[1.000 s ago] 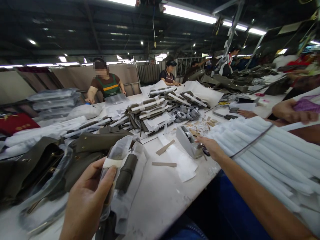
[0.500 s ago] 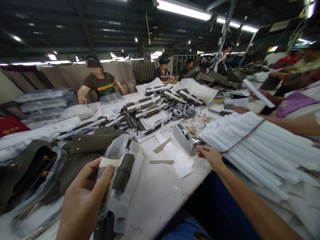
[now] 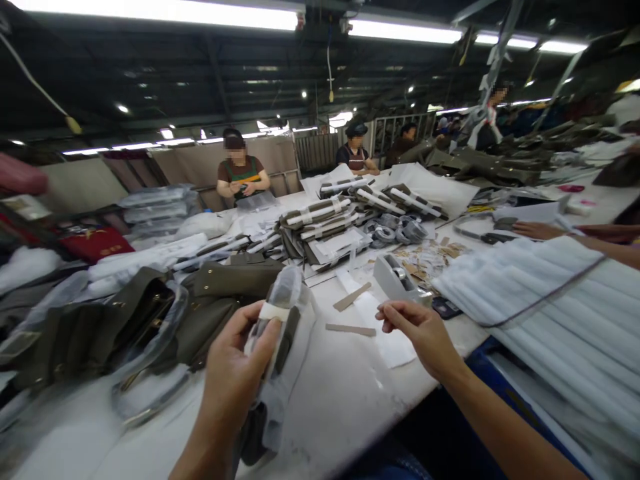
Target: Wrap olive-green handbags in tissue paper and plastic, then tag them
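My left hand (image 3: 233, 363) is closed around an olive bag strap (image 3: 287, 339) wrapped in clear plastic, the thumb pressing on a pale band across it. The strap is held upright and tilted above the white table (image 3: 320, 400). My right hand (image 3: 425, 337) is in a pinch, thumb against forefinger; anything between the tips is too small to make out. Just behind those fingers stands a grey tape dispenser (image 3: 391, 277). Two grey-brown strips (image 3: 351, 330) and a white sheet (image 3: 397, 347) lie between my hands.
Olive bags (image 3: 135, 313) crowd the left side. Wrapped bundles (image 3: 320, 220) and grey rolls (image 3: 395, 228) are piled ahead, beside paper scraps (image 3: 430, 257). White foam rolls (image 3: 540, 287) lie at right. Across the table a person (image 3: 243, 170) works; another person's hand (image 3: 537, 230) is at right.
My right hand has drawn away from the tape dispenser's front, leftward toward the strap, still pinched. My left hand keeps its hold on the strap. The view has swung left.
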Tool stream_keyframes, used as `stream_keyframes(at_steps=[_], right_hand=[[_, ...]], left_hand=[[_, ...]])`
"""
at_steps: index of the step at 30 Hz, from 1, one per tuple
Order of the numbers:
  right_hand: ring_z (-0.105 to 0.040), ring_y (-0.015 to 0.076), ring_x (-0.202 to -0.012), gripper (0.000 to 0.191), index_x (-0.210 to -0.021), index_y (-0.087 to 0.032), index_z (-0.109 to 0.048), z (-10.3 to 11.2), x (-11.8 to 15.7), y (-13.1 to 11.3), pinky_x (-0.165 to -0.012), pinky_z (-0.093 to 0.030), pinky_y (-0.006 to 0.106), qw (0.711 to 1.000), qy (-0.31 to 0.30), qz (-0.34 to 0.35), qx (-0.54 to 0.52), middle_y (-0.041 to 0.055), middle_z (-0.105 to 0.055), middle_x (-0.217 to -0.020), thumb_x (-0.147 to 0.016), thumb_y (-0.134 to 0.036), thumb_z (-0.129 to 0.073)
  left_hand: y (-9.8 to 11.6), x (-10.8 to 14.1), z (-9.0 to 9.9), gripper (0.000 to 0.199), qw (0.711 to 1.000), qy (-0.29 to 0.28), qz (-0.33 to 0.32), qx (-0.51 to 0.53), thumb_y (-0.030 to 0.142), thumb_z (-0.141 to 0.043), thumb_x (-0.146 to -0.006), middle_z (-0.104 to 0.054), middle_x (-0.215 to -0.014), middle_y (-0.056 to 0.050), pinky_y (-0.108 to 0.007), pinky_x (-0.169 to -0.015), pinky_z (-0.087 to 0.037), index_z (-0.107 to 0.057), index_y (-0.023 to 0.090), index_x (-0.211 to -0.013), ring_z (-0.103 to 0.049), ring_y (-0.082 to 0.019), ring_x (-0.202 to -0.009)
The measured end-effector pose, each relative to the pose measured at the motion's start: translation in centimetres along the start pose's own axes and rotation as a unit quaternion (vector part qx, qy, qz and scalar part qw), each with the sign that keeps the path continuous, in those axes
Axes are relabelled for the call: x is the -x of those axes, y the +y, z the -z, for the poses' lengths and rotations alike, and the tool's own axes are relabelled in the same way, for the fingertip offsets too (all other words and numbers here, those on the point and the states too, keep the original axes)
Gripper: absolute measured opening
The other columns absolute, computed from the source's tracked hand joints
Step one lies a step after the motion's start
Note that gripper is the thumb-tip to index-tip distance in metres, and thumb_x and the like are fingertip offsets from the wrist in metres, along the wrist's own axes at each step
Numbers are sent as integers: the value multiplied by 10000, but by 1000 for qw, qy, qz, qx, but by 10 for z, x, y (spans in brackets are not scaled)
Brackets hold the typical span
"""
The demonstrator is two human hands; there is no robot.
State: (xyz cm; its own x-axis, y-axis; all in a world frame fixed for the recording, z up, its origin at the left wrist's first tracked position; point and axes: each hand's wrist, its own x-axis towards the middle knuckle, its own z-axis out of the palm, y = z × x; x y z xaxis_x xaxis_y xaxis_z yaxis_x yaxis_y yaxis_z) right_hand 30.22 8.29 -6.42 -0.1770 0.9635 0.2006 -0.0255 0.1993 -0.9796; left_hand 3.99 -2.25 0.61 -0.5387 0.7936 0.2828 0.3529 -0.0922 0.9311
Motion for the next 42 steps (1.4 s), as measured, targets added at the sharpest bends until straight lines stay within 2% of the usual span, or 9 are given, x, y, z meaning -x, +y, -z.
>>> stream_keyframes(at_steps=[6,11,16,24,31,36,39,40,42], right_hand=[[-645,139,-618,260,-818,-177,-746,-83,5,-59,-609,-521,251,982,-171,64,-45,37,-718,-713,-838,-434,-721],[-582,126,-568,300,-723,-173,-716,-118,-5,-67,-534,-447,238,981,-180,77,-4,18,-665,-624,-813,-459,-729],[-568,124,-499,369,-678,-174,-707,-119,-14,-68,-486,-430,236,977,-208,23,39,18,-652,-562,-792,-524,-723],[-590,122,-446,332,-662,-182,-733,-109,-20,-71,-450,-457,222,974,-216,-14,68,15,-675,-548,-746,-503,-752],[-535,109,-382,410,-607,-146,-672,-114,-38,-31,-385,-417,213,947,-309,-83,-36,8,-631,-470,-651,-532,-802],[-531,97,-393,392,-620,-150,-665,-113,-35,-26,-404,-414,209,968,-244,-46,-29,2,-635,-488,-722,-513,-772],[-639,141,-510,419,-941,-141,-737,-107,-22,-37,-545,-534,264,981,-184,-29,-59,18,-707,-622,-777,-527,-734],[-687,169,-594,530,-1157,-147,-689,-105,-16,-42,-635,-574,307,981,-171,-31,-86,28,-738,-701,-790,-527,-727],[-737,222,-803,830,-1489,-184,-403,-104,-4,-50,-822,-584,399,977,-163,-36,-135,53,-773,-877,-800,-508,-734]], left_hand=[[-5,2,1,289,995,-50,-62,-54,410,-653,-849,-701,-949,-8,-268,-787,-476,-651,214,-1061,-631,-173,-858],[-3,6,-2,220,989,-26,-116,-88,349,-653,-850,-688,-966,-1,-265,-800,-461,-652,225,-1032,-617,-166,-882],[-7,5,-2,233,984,-10,-139,-109,322,-665,-830,-695,-1018,-14,-292,-848,-461,-662,232,-1045,-627,-185,-934],[-6,5,-1,269,991,-48,-99,-80,351,-692,-813,-707,-991,-17,-282,-811,-475,-672,224,-1049,-639,-186,-886],[-7,3,2,306,986,-155,-36,40,405,-670,-854,-723,-1024,-47,-292,-831,-482,-671,203,-1084,-648,-206,-937],[-3,3,4,402,981,-167,26,91,477,-672,-839,-732,-1020,-77,-282,-758,-498,-672,166,-1095,-662,-221,-919],[1,4,4,445,983,-149,44,99,495,-663,-841,-728,-1049,-97,-301,-761,-517,-658,159,-1133,-672,-237,-946],[0,4,3,449,985,-139,40,97,492,-661,-843,-725,-1067,-102,-310,-779,-523,-649,162,-1146,-672,-244,-973],[-2,5,2,455,990,-113,19,81,486,-663,-841,-718,-1087,-106,-332,-830,-526,-627,168,-1165,-670,-252,-1012]])
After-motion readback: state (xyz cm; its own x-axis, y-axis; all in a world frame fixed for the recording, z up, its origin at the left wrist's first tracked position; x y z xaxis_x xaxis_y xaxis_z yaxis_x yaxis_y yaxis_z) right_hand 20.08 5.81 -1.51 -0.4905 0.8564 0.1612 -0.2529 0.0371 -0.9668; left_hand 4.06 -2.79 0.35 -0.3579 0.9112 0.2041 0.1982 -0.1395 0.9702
